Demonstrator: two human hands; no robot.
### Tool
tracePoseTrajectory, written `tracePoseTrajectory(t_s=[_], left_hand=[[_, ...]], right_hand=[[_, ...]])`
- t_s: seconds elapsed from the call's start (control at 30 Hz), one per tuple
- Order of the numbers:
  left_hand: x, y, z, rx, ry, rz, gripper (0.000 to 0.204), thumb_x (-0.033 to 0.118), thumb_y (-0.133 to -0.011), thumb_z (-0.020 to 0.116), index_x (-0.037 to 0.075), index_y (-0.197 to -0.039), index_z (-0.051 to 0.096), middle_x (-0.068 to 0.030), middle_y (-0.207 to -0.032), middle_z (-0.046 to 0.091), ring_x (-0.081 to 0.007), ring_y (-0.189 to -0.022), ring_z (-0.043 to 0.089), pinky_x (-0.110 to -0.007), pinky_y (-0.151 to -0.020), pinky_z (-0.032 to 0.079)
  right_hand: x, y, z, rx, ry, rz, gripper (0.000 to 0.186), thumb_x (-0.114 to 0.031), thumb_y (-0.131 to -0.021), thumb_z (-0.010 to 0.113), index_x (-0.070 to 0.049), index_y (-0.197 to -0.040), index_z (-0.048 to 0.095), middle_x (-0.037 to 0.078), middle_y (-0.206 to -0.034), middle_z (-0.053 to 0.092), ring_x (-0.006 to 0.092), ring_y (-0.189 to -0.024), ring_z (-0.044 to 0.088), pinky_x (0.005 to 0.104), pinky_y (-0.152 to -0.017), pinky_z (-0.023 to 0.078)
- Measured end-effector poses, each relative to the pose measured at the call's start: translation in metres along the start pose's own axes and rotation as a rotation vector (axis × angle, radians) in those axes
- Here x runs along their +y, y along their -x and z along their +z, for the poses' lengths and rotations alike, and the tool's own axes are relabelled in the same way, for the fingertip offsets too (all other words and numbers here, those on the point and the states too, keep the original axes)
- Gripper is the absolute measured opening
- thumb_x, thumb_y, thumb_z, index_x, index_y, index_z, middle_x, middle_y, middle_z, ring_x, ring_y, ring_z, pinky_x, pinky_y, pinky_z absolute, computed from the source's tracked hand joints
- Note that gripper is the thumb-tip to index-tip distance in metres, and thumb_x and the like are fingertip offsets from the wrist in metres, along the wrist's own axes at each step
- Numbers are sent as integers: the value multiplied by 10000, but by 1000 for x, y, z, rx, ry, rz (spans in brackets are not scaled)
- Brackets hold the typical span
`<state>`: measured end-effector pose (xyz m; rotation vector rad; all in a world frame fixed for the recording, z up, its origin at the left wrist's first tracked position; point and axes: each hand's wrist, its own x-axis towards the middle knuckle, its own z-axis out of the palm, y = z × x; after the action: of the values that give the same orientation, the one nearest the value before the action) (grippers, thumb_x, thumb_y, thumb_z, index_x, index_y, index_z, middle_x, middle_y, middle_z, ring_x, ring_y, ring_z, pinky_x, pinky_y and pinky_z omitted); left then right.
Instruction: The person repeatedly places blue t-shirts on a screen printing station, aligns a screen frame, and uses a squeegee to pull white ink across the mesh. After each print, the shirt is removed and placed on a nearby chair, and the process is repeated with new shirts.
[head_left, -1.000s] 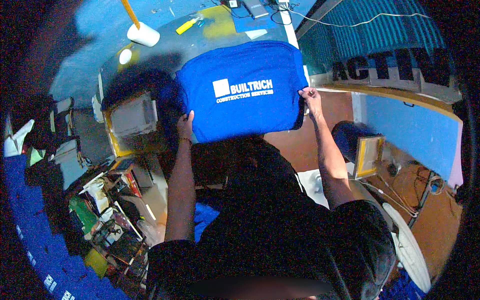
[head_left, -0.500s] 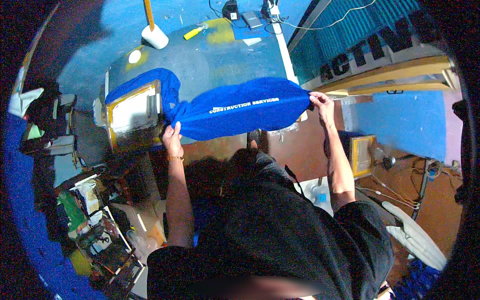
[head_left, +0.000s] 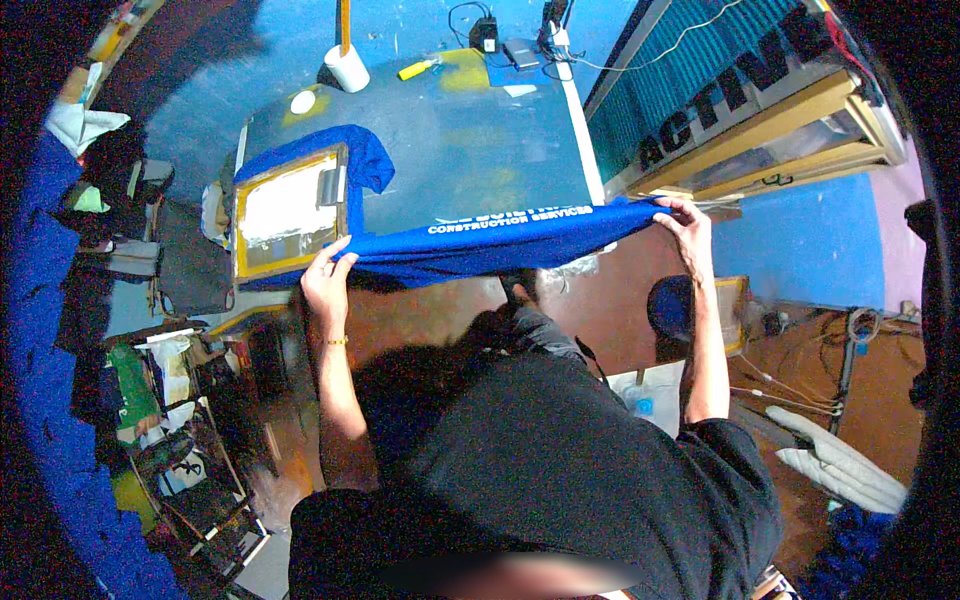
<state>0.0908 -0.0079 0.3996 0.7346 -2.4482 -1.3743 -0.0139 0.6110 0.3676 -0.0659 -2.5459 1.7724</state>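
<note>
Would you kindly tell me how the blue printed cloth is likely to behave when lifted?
The blue printed cloth is probably floppy, since it hangs in soft folds between the left hand and the right hand. It seems fairly light, as a pinch near each end appears enough to hold it up.

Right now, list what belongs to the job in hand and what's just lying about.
In the job, apparently:
blue printed cloth, held by left hand and right hand
framed screen
blue fabric under it

Likely just lying about:
yellow-handled tool
white disc
white cylinder
black adapter
</note>
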Motion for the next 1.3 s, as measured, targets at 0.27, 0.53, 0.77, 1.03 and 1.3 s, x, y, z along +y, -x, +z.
tracePoseTrajectory(t_s=[0.27, 0.53, 0.77, 1.03, 1.3], left_hand=[[32, -35, -37, -21, -328, 771, 71, 10, -819, 727, 40, -862, 775, -118, -951, 757, -273, -927, 683, -381, -908, 528], [97, -138, -35, 57, -474, 791, 70, 84, -876, 704, 32, -907, 739, -133, -949, 706, -287, -936, 672, -376, -914, 521], [83, -282, 26, -33, -506, 880, 118, 183, -889, 702, 88, -886, 772, -97, -980, 739, -290, -966, 692, -384, -904, 520], [-42, -278, 120, -27, -278, 738, 68, 124, -846, 755, 77, -895, 754, -98, -939, 747, -316, -930, 701, -432, -858, 538], [-179, -141, 146, 30, -407, 476, 132, 83, -773, 807, 110, -880, 735, -116, -950, 671, -338, -911, 668, -450, -800, 529]], right_hand=[[-65, -12, -12, 127, 272, -209, 157, -63, -822, 839, -5, -925, 735, 79, -967, 698, 198, -940, 671, 320, -873, 542], [-108, -136, -22, 82, 263, -560, 137, -97, -812, 842, -42, -911, 764, 85, -982, 722, 208, -972, 693, 328, -903, 540], [-74, -279, 28, 38, 349, -233, 158, -165, -868, 839, -65, -979, 790, 33, -985, 799, 103, -898, 711, 265, -864, 540], [16, -284, 63, 15, 372, -414, 81, 40, -860, 766, -14, -902, 722, 81, -911, 754, 186, -870, 715, 319, -839, 554], [110, -162, 89, -252, 408, -244, 89, 2, -902, 599, -13, -868, 680, 77, -895, 599, 205, -780, 584, 332, -689, 473]])
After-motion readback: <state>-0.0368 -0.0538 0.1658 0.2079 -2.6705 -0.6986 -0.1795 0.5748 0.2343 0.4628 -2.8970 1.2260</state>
